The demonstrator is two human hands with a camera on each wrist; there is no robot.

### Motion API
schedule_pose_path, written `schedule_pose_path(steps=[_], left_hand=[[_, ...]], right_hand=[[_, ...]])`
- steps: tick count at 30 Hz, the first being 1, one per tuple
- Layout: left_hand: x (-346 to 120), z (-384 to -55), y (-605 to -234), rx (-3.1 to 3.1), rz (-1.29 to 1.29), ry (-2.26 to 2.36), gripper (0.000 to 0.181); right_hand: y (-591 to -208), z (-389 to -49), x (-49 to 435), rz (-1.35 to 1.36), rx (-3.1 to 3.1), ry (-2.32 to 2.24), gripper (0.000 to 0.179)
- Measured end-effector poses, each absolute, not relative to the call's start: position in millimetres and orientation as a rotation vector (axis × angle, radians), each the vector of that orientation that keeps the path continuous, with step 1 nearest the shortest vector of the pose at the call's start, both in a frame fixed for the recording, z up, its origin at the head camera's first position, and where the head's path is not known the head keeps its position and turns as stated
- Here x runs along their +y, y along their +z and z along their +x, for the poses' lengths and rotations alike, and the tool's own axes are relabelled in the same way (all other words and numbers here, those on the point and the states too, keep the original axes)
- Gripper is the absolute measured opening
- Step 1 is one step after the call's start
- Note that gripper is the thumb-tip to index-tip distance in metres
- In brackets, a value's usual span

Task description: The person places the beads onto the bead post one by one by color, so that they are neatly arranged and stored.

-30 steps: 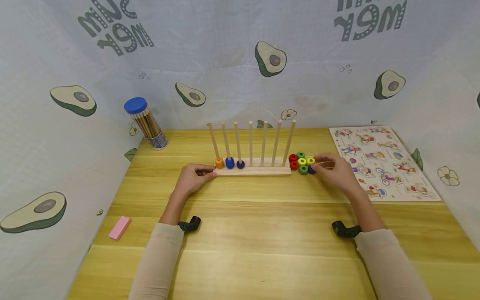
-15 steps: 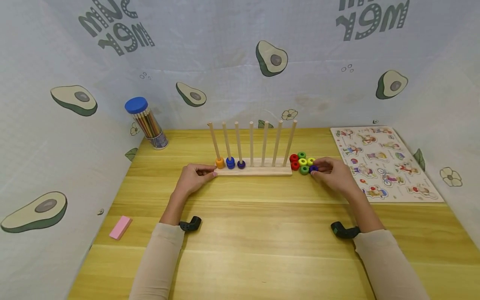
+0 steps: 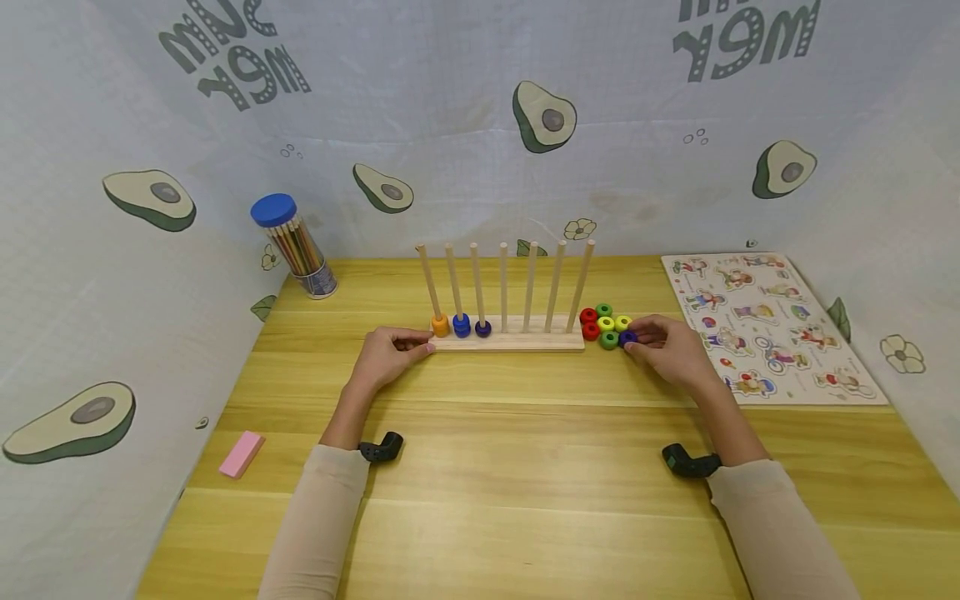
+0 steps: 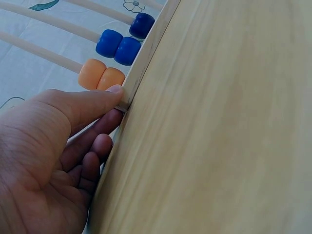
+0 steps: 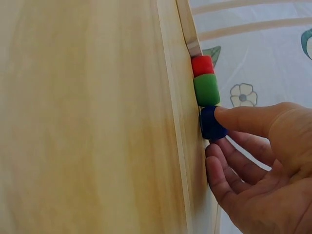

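A wooden peg rack (image 3: 510, 341) with several upright pegs stands across the table. Orange beads (image 3: 440, 326) sit on its leftmost peg, blue beads (image 3: 461, 326) on the one beside it, and a dark purple-blue bead (image 3: 483, 329) on the third. My left hand (image 3: 384, 358) pinches the left end of the base between thumb and fingers. Past the rack's right end lies a cluster of red (image 3: 590, 332), green (image 3: 608, 340) and yellow beads (image 3: 606, 324). At the cluster's right edge my right hand (image 3: 672, 350) pinches a dark blue bead (image 5: 212, 123), thumb on its near side.
A picture puzzle board (image 3: 765, 333) lies at the back right, partly behind the right hand. At the back left stands a blue-lidded jar of pencils (image 3: 296, 250). A pink block (image 3: 241, 454) rests near the left table edge. Patterned cloth (image 3: 465, 125) hangs behind.
The right thumb has shifted slightly down and left along the dark blue bead, which shows more now. The left hand and the rack keep their places.
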State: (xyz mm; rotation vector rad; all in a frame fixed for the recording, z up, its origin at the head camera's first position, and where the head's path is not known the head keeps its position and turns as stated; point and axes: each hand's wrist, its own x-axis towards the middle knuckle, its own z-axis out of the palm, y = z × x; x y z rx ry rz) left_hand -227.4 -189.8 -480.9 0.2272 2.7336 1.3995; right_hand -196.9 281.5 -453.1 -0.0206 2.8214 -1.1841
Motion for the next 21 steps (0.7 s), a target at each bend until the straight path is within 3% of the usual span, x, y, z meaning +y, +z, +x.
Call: schedule_pose_path(steps=[14,21], left_hand=[[-188,-227,-482,2.717,0.215,1.416,0.023],[-188,-227,-482,2.713,0.215,1.423,0.024]], right_hand=[[-436,-190,284,-0.015,2.828,-1.237,0.046],[-421,-188,280,-0.096,2.9,-1.264,0.04]])
